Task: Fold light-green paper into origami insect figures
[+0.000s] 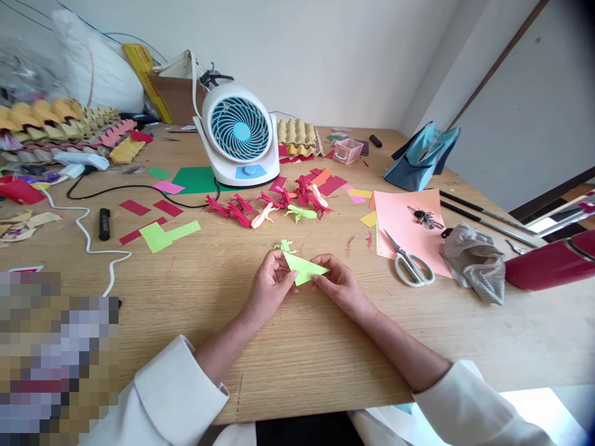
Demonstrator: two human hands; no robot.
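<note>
A light green piece of paper [304, 267], folded to a triangle, is held between both hands above the table. My left hand [274, 275] pinches its left side, thumb in front and fingers behind. At its right corner my right hand [338, 282] is closed on the same paper in a like pinch. Just beyond the left fingertips lies a small green folded paper figure [285, 246]. Farther back sits a cluster of red folded paper figures [237, 210], with a cream one [263, 215] and another green one [301, 214] among them.
A white fan [242, 133] stands behind the figures. Scissors [409, 263] lie partly on pink paper [404, 217], beside a grey cloth [474, 263] and a red bottle [551, 263]. Green paper scraps [162, 237], a black marker [105, 224] and a white cable [88, 238] lie left.
</note>
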